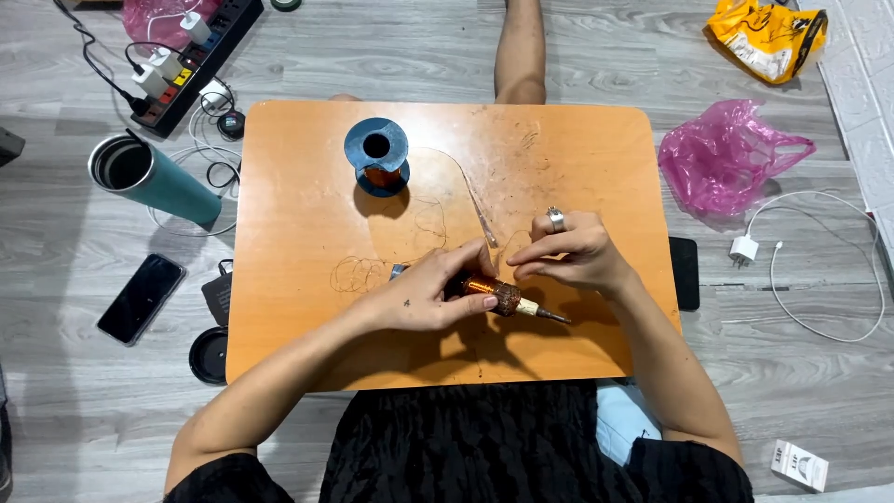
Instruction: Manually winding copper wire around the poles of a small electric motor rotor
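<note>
Two hands (503, 275) on one copper-wound rotor (498, 294)

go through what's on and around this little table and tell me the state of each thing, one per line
Left hand: grip closed around the copper-wound rotor.
Right hand: fingertips pinched together just above the rotor.
Wire spool: upright on the table, partly wound.
Tumbler: on its side, lid off.
Phone: screen dark.
Power strip: plugs in.

My low orange table (298, 307) sits on grey wood flooring (391, 47). On its top stands a blue spool of copper wire (376, 156), with loose wire loops (358, 273) curling across the surface beside it; the tabletop is scratched near the far edge
</note>
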